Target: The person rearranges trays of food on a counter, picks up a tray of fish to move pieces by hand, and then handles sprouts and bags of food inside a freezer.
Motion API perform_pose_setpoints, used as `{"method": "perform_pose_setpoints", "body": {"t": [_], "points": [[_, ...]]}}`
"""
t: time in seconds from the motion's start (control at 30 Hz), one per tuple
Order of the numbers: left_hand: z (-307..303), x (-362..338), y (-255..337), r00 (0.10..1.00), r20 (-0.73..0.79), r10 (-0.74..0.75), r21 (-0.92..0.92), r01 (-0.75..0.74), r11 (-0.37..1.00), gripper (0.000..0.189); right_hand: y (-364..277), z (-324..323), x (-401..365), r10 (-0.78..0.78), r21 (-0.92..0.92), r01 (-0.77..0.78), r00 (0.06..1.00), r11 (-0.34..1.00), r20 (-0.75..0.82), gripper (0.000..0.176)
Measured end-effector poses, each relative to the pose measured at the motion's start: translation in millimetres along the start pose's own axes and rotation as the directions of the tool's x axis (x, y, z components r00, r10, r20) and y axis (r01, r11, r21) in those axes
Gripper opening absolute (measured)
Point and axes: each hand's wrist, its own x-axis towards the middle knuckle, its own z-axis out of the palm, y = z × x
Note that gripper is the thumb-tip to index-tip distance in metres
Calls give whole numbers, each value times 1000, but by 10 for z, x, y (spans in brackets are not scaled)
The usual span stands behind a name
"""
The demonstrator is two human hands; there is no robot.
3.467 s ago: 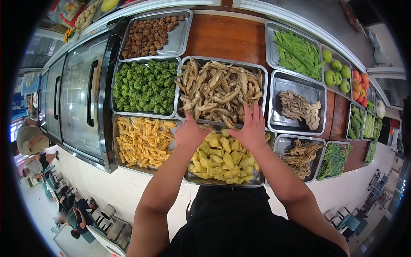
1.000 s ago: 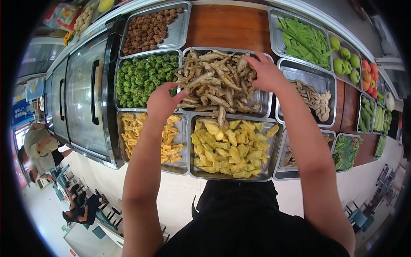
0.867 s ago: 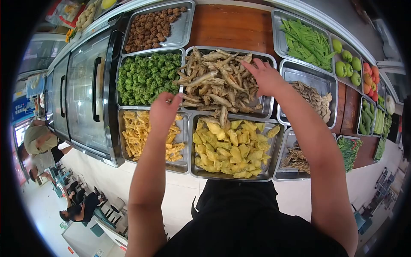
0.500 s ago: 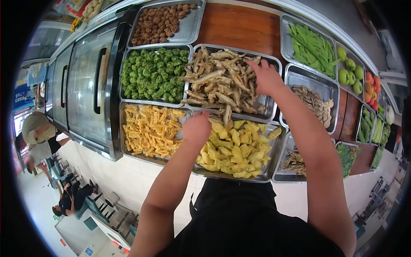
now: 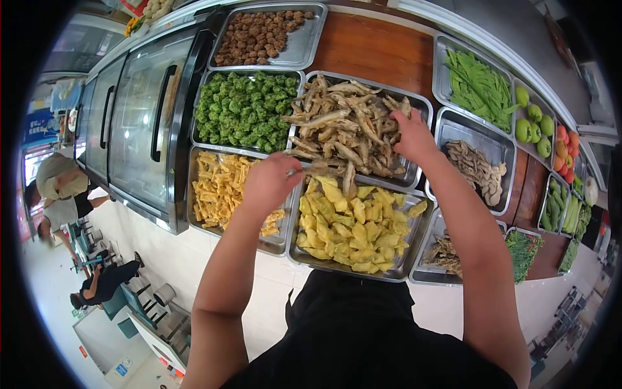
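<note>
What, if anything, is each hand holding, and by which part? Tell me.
The left hand pinches a fish by one end; head or tail is unclear. The right hand touches the fish pile; whether it grips one can't be told.

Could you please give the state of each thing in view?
Left hand, closed on a fish
Right hand, fingers parted against fish
Fish tray, heaped past near rim
Green food tray, filled
Brown food tray, partly bare
Orange food tray, partly bare
Yellow food tray, partly bare
Grey food tray, partly bare
Glass doors, apparently shut
</note>
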Motion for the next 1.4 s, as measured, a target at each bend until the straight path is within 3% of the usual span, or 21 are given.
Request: {"method": "perform_pose_setpoints", "body": {"t": [0.03, 0.1, 0.13, 0.27, 0.33, 0.37, 0.43, 0.47, 0.53, 0.57, 0.67, 0.7, 0.73, 0.77, 0.8, 0.83, 0.93, 1.03, 1.13, 1.23, 1.4], "points": [[-6, 45, -16, 1000, -6, -4, -2, 4, 1000, 15, 5, -2, -15, -6, -3, 6, 1000, 1000, -1, 70], [-4, 186, -79, 982, -154, -106, -165, 80, 983, 19, 7, -4, -13, 15, 85, -14, 1000, 996, -12, 59], [28, 294, -95, 976, -106, -193, -206, 168, 964, 22, -28, -42, -51, 31, 107, -27, 999, 994, -38, 52], [486, 519, -347, 983, -150, -108, -150, 85, 985, 27, -38, -150, -95, 66, 62, -62, 996, 996, -65, 50], [551, 504, -321, 984, -106, -146, -176, 126, 976, 29, 104, -224, -151, -60, 105, 77, 985, 991, -163, 52], [684, 488, -393, 957, 92, -274, -567, 276, 776, 30, 166, -280, -198, -162, 124, 195, 959, 973, -232, 57], [598, 251, -322, 964, 56, -260, -563, 246, 789, 31, -122, -545, -285, -125, 176, 174, 957, 969, -261, 60], [565, 129, -285, 958, 25, -284, -555, 250, 793, 32, -34, -513, -239, -264, 169, 327, 912, 930, -316, 58], [549, -153, -317, 978, -77, -194, -377, 152, 914, 32, -566, -736, -257, -247, 74, 269, 943, 960, -224, 54], [518, -256, -284, 968, -19, -249, -337, 228, 913, 31, -784, -753, -220, -242, 38, 253, 952, 967, -188, 52], [581, -526, -290, 969, -35, -243, -406, 209, 890, 28, -1374, -595, -132, -343, -106, 334, 937, 936, -72, 48], [557, -619, -215, 967, -11, -255, -360, 235, 903, 27, -1363, -471, -64, -358, -105, 350, 931, 931, -72, 48], [542, -722, -191, 963, 14, -268, -318, 259, 912, 26, -1375, -299, 48, -399, -218, 385, 917, 897, -19, 46], [607, -814, -233, 959, 1, -283, -319, 268, 909, 26, -1415, -174, 145, -435, -322, 422, 900, 847, 35, 44], [678, -928, -278, 964, -72, -255, -302, 222, 927, 26, -1529, -175, 139, -377, -356, 381, 923, 854, 82, 47], [701, -1019, -326, 963, -146, -225, -280, 178, 943, 26, -1599, -215, 115, -396, -356, 398, 915, 845, 84, 47], [661, -1350, -366, 947, -138, -288, -321, 233, 918, 25, -1653, -387, 27, -358, -210, 376, 926, 903, 117, 65], [810, -1509, -418, 937, -120, -329, -316, 278, 907, 22, -1670, -464, -36, -403, -235, 447, 890, 863, 211, 67], [841, -1632, -406, 935, -119, -333, -267, 293, 918, 20, -1737, -560, -126, -386, -200, 420, 903, 885, 188, 70], [916, -1692, -369, 942, -120, -313, -252, 276, 927, 20, -1688, -580, -197, -412, -360, 505, 858, 784, 306, 72], [895, -1788, -212, 952, -129, -277, -196, 249, 948, 21, -1489, -637, -388, -543, -306, 558, 828, 771, 141, 68]]}}
